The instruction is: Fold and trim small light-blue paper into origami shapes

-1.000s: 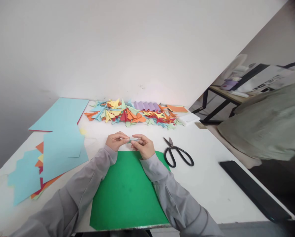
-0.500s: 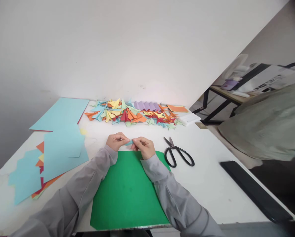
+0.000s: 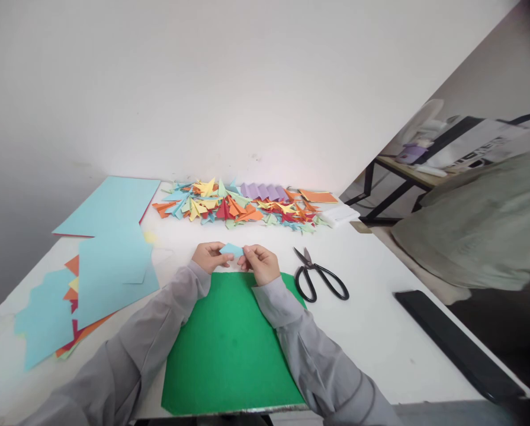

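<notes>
My left hand (image 3: 208, 257) and my right hand (image 3: 260, 264) are both closed on a small folded light blue paper piece (image 3: 231, 250), held between them just above the far edge of a green sheet (image 3: 229, 349) on the white table (image 3: 380, 325). Each hand pinches one end of the piece. Grey sleeves cover both of my forearms.
Black scissors (image 3: 320, 281) lie right of my right hand. A heap of folded coloured paper shapes (image 3: 238, 208) lines the far edge. Light blue sheets over coloured ones (image 3: 100, 266) lie at left. A black bar (image 3: 458, 343) rests at right, beside a person in pale clothing (image 3: 482, 225).
The blue piece, seen edge-on as a thin strip a second ago, has been turned so its flat face shows. Both hands stayed in place.
</notes>
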Demonstrator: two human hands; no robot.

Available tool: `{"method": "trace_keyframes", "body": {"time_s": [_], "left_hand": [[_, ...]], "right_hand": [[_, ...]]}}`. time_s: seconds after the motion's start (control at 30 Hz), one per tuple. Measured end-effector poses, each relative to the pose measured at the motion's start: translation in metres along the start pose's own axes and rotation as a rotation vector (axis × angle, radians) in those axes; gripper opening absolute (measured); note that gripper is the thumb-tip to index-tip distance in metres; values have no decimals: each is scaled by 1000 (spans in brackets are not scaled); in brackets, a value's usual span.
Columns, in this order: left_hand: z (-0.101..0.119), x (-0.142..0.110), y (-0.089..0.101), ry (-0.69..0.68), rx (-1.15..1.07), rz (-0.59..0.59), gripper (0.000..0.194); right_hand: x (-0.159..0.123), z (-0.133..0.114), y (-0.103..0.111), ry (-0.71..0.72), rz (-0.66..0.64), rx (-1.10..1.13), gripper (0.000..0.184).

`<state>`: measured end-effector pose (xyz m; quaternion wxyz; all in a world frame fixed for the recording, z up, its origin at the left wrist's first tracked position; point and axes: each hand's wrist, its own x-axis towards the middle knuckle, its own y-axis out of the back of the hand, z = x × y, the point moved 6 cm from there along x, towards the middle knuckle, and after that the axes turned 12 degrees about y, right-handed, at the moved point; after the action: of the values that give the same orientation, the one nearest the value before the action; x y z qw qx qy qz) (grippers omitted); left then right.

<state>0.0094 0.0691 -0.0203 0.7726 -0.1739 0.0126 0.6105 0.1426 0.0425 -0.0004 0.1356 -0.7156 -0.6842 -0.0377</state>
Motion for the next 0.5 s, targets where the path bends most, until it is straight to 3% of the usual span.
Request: {"method": "trace_keyframes", "body": {"time_s": [0.27,0.5], "left_hand": [[4,-1,2,1,-177,-17,34],[3,-3,-5,-9,-7,-7,35]], "right_hand": [[-5,2,-12,10,-162,-77,34],[-2,-1,-5,93,-57,-107,27]]}}
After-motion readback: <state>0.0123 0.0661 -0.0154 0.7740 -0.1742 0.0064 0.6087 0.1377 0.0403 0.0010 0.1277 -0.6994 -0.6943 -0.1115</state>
